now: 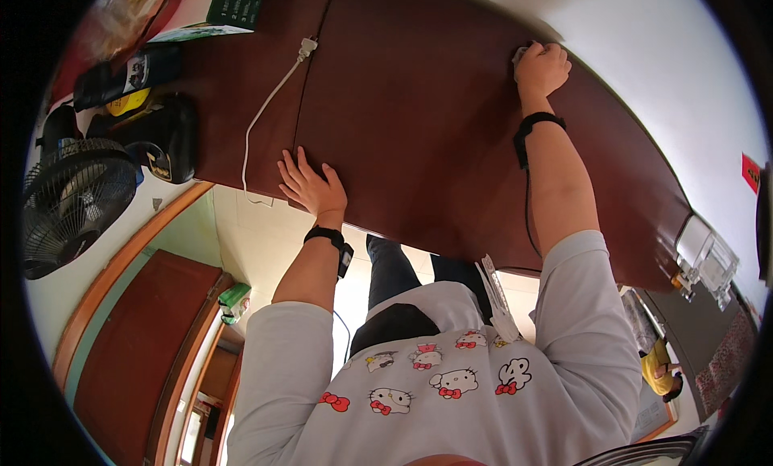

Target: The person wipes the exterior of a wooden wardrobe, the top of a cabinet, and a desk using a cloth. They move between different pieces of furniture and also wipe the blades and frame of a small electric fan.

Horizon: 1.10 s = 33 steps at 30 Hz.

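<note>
My right hand point(542, 67) is closed around a crumpled pale cloth or tissue point(518, 57), pressed on the dark red-brown tabletop point(410, 104) near its far right edge by the white wall. Most of the cloth is hidden under the fingers. My left hand point(312, 182) lies flat on the table's near edge with its fingers spread, holding nothing. Beside it a white power cord point(258, 117) runs over the edge, its plug point(308, 46) lying on the table close to a seam in the top. Both wrists wear black straps.
At the left are a black fan point(78, 206), a black case point(175, 134), a dark umbrella-like object point(130, 76) and a printed box point(211, 13). A clear plastic dispenser point(706, 255) stands at the right end. A person in yellow point(658, 369) is in the background, lower right.
</note>
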Available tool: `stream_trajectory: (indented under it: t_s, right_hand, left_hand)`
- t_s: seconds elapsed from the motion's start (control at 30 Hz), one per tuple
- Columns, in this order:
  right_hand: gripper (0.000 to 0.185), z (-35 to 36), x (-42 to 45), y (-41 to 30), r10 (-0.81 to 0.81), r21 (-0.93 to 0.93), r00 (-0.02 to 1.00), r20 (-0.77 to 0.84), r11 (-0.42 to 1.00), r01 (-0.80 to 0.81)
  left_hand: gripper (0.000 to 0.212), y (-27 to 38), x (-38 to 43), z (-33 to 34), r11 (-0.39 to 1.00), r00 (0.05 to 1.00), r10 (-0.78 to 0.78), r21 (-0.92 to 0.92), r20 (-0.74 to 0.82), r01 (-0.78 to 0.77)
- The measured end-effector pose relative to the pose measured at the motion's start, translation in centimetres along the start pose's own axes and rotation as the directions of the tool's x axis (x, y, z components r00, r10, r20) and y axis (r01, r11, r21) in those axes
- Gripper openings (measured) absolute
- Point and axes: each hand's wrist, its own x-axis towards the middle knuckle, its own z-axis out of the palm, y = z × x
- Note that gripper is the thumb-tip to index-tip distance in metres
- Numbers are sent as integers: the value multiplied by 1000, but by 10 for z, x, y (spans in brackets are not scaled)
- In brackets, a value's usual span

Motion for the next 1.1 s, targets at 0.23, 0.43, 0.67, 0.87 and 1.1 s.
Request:
stream_trajectory:
  t_s: [0.23, 0.43, 0.67, 0.87, 1.1]
  right_hand:
    - [18, 20, 18, 12, -485, -497, 868, 102, 731, 467]
    - [19, 6, 16, 8, -549, -506, 832, 85, 695, 511]
    - [13, -8, -28, 33, -581, -513, 810, 73, 675, 530]
    - [12, -74, -154, 43, -485, -368, 854, 188, 772, 519]
    - [7, -139, -303, 50, -362, -196, 897, 253, 889, 414]
  left_hand:
    - [58, -2, 1, 2, 1000, 1000, 15, -22, -28, -15]
    - [58, -4, -1, 2, 1000, 1000, -8, -13, -6, 8]
    - [57, -6, -3, 5, 998, 997, 42, -48, -62, -45]
    - [56, -9, -6, 10, 996, 994, 43, -73, -103, -50]
    - [54, -15, -6, 17, 985, 983, 91, -134, -162, -113]
